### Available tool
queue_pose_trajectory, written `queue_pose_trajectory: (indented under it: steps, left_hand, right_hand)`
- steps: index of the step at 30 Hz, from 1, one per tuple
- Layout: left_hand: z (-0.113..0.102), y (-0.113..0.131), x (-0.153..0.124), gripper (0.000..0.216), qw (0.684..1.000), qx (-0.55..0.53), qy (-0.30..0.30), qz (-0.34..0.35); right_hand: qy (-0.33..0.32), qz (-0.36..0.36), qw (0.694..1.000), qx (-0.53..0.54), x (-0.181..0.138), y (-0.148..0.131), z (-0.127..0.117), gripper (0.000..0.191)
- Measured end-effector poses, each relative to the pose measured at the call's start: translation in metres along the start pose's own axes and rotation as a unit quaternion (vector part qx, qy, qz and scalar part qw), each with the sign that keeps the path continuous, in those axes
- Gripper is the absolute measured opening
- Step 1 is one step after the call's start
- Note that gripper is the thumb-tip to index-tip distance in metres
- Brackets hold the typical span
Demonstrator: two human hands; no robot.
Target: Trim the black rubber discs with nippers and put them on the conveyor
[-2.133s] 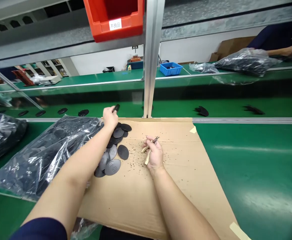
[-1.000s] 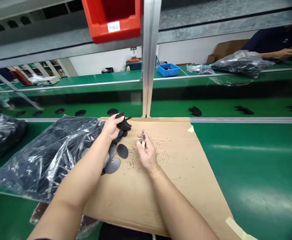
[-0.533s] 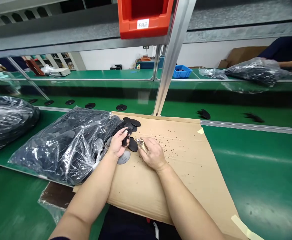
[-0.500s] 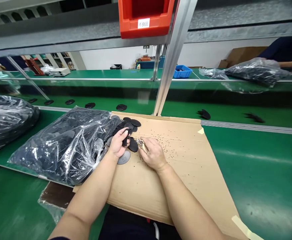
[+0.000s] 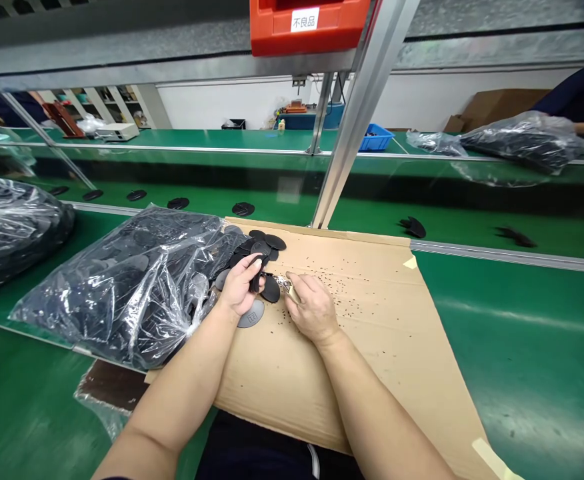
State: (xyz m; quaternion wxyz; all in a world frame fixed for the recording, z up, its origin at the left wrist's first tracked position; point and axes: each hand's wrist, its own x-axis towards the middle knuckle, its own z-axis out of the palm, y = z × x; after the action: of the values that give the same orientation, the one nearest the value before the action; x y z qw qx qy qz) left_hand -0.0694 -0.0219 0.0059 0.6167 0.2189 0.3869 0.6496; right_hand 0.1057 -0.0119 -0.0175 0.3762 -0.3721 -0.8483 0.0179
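My left hand (image 5: 239, 287) is closed around a few black oval pads (image 5: 256, 272), thumb on top. My right hand (image 5: 315, 308) grips small metal nippers (image 5: 285, 283), their jaws pointing left at a black oval pad (image 5: 271, 289); whether they touch it, I cannot tell. Below my left hand lies a grey oval pad (image 5: 251, 314) with a raised mark. More black pads (image 5: 267, 241) are heaped behind it, at the mouth of a clear plastic bag (image 5: 122, 287) full of them. Tiny dark scraps dot the cardboard sheet (image 5: 292, 380) under both hands.
A second full bag (image 5: 12, 233) stands at far left. Beyond the cardboard, several black pads lie along a green belt (image 5: 282, 215). A metal post (image 5: 357, 113) rises ahead, with a red bin (image 5: 307, 33) overhead. Another person's sleeve (image 5: 582, 93) shows at far right.
The view has shifted slightly, so the red bin sits higher and further right. Both hands keep their grips, and the nippers remain close to the black pad.
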Motion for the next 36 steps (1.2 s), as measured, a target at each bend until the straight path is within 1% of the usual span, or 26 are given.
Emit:
queue_pose_trajectory:
  steps: [4,10,16,19,22,24,25,27,30,33,36]
  left_hand:
    - [0.0001,-0.0010,0.0001,0.048,1.000,-0.007,-0.009,-0.006]
    - [-0.0014,-0.0020,0.0006,0.043,0.999,-0.021,-0.014,-0.023]
    - [-0.0022,-0.0030,0.0030,0.043,1.000,-0.016,-0.004,-0.014]
    - [-0.0010,-0.0025,0.0021,0.046,1.000,-0.019,-0.001,-0.003]
    - [-0.0016,-0.0015,0.0005,0.061,1.000,-0.014,-0.002,0.019]
    - [-0.0034,-0.0012,0.0009,0.068,1.000,-0.009,-0.005,0.017]
    - [-0.0047,-0.0013,0.0017,0.065,1.000,-0.013,-0.008,0.010]
    - [-0.0069,-0.0016,0.0042,0.050,0.999,-0.032,-0.015,-0.006]
    - [-0.0076,-0.0010,0.0066,0.027,0.998,-0.061,-0.021,-0.024]
    - [-0.0046,0.0015,0.0049,0.018,0.996,-0.075,-0.010,-0.055]
    - [-0.0008,0.0044,0.0016,0.017,0.993,-0.084,0.003,-0.085]
  right_hand:
    - [-0.004,0.009,1.000,-0.018,-0.0005,-0.0012,-0.0002,0.033]
    - [-0.001,0.018,1.000,-0.010,0.0000,-0.0010,0.0002,0.031]
    - [-0.001,0.019,0.999,-0.027,0.0005,-0.0031,-0.0011,0.028]
    - [0.007,0.053,0.998,0.034,-0.0004,-0.0041,0.0010,0.028]
    - [0.033,0.112,0.986,0.121,-0.0011,-0.0030,0.0037,0.031]
    - [0.053,0.147,0.977,0.147,-0.0012,-0.0014,0.0048,0.031]
    - [0.058,0.159,0.974,0.153,-0.0011,-0.0008,0.0050,0.031]
    - [0.057,0.170,0.971,0.161,-0.0009,-0.0006,0.0051,0.031]
    - [0.025,0.148,0.975,0.163,-0.0006,-0.0031,0.0040,0.031]
    - [-0.009,0.109,0.980,0.165,-0.0003,-0.0069,0.0018,0.032]
    - [-0.032,0.087,0.982,0.166,0.0001,-0.0094,-0.0009,0.033]
